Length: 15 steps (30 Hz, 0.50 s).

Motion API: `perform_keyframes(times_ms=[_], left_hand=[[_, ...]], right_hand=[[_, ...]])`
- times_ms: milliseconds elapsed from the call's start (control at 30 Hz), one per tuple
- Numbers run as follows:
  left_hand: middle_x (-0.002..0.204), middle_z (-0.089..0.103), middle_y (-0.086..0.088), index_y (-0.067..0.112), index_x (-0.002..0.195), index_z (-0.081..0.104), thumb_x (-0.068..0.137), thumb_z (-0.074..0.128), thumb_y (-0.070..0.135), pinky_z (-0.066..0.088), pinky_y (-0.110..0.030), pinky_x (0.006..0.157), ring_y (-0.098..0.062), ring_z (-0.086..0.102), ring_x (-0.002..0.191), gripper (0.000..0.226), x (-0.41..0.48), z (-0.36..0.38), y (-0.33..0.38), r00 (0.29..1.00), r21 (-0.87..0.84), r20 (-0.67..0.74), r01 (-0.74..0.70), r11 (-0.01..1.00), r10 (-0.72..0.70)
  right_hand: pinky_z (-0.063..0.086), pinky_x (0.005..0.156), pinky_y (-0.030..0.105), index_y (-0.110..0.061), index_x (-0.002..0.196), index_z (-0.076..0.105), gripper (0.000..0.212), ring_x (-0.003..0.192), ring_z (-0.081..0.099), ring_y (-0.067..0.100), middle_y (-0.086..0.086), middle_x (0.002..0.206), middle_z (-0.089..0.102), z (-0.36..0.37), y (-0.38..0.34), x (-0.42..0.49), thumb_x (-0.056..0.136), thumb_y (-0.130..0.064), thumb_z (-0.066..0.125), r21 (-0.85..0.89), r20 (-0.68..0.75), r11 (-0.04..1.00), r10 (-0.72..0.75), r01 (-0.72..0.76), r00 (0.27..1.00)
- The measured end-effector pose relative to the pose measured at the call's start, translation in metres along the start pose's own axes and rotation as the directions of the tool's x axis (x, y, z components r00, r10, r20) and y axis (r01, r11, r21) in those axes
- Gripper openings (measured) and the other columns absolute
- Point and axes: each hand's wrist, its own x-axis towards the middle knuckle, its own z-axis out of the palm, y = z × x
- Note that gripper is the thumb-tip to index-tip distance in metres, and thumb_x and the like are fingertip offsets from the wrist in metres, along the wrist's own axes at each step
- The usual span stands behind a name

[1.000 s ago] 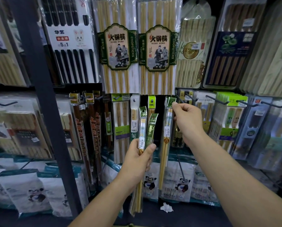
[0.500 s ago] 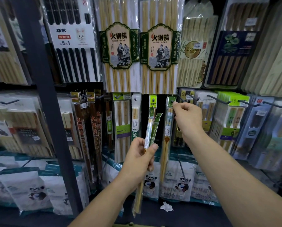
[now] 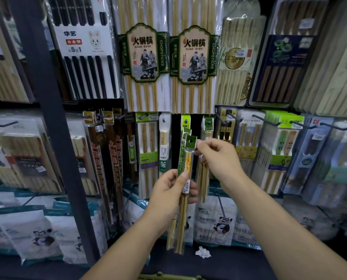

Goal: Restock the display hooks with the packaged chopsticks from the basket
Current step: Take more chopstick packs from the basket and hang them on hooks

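Two slim chopstick packs stand upright in the left hand, pinched mid-length under its thumb. The right hand pinches the front pack's green header. Tugging it could drag the rear pack loose, and the small hole might miss the hook just above.

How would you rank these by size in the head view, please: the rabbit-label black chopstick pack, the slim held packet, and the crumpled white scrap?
1. rabbit-label black chopstick pack
2. slim packet, though nearer the camera
3. crumpled white scrap
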Motion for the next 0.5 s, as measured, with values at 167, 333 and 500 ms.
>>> perform_keyframes(times_ms=[167,333,500], left_hand=[[0.083,0.075,-0.011,0.006,0.105,0.064,0.102,0.060,0.023,0.061,-0.033,0.061,-0.021,0.072,0.070,0.018,0.000,0.004,0.000,1.000,-0.024,0.005,0.003,1.000,-0.003],[0.088,0.076,-0.016,0.009,0.107,0.066,0.098,0.063,0.029,0.063,-0.036,0.065,-0.027,0.075,0.076,0.022,0.002,0.003,-0.002,1.000,-0.062,0.014,0.003,0.998,-0.002],[0.095,0.079,-0.003,0.008,0.104,0.069,0.106,0.053,0.027,0.060,-0.023,0.072,-0.014,0.076,0.089,0.025,0.004,0.002,-0.006,0.998,0.030,-0.054,-0.012,0.999,0.013]], right_hand=[[0.041,0.057,0.025,-0.019,0.073,0.071,0.033,0.065,0.057,0.014,0.004,0.072,0.065,0.002,0.000,-0.004,0.099,-0.037,0.063,0.141,0.068,0.988,0.050,-0.060,0.996],[0.047,0.057,0.017,-0.026,0.080,0.076,0.016,0.066,0.059,0.006,-0.003,0.072,0.067,0.003,0.004,-0.006,0.095,-0.027,0.070,0.097,0.073,0.995,-0.014,0.007,0.997],[0.048,0.059,0.018,-0.020,0.082,0.076,0.018,0.060,0.056,0.003,-0.004,0.070,0.065,-0.001,-0.003,0.004,0.097,-0.023,0.067,0.109,-0.088,0.994,0.027,-0.017,0.996]])
